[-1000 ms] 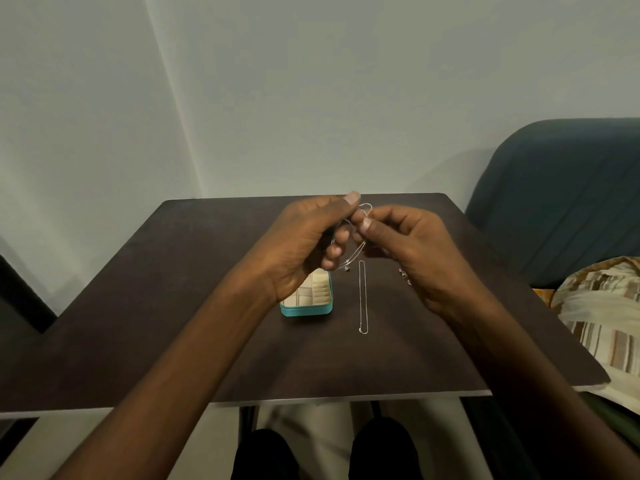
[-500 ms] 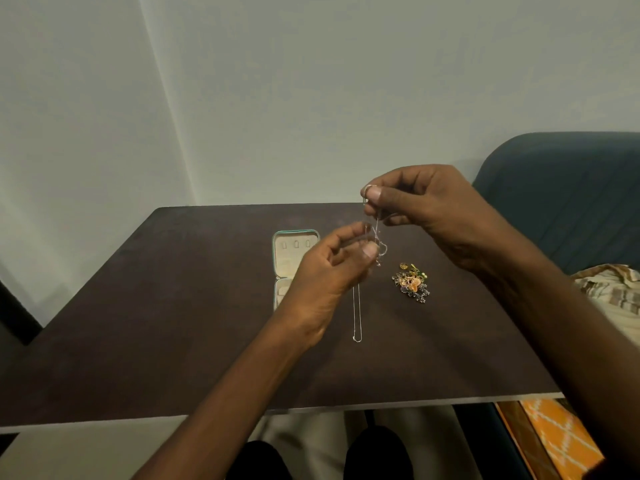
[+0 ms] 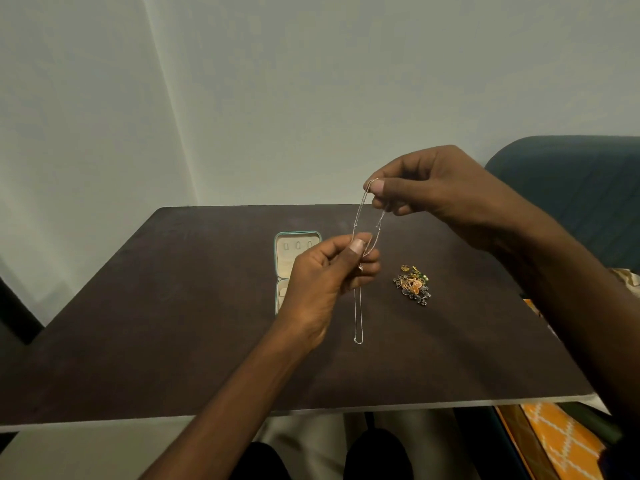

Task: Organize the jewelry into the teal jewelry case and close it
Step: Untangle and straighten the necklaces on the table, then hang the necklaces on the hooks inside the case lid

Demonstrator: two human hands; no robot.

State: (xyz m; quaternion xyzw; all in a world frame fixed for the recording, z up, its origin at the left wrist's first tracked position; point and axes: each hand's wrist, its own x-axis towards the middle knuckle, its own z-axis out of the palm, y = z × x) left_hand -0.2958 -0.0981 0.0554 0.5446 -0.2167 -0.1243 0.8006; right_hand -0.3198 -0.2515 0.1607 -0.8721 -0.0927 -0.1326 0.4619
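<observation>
Table (image 3: 173, 341) first: we see a dark brown top with the teal case (image 3: 297, 237) lying open on it, partly hidden behind our left hand (image 3: 325, 282). Our right hand (image 3: 436, 188) is raised above the table, thumb and fingers pinching the top of a thin chain (image 3: 360, 211). The left hand, lower and just in front of the case, pinches the same chain's lower end. A second chain (image 3: 358, 320) lies straight on the table below the left hand. Just right of it sits a small heap of jewelry (image 3: 412, 285).
</observation>
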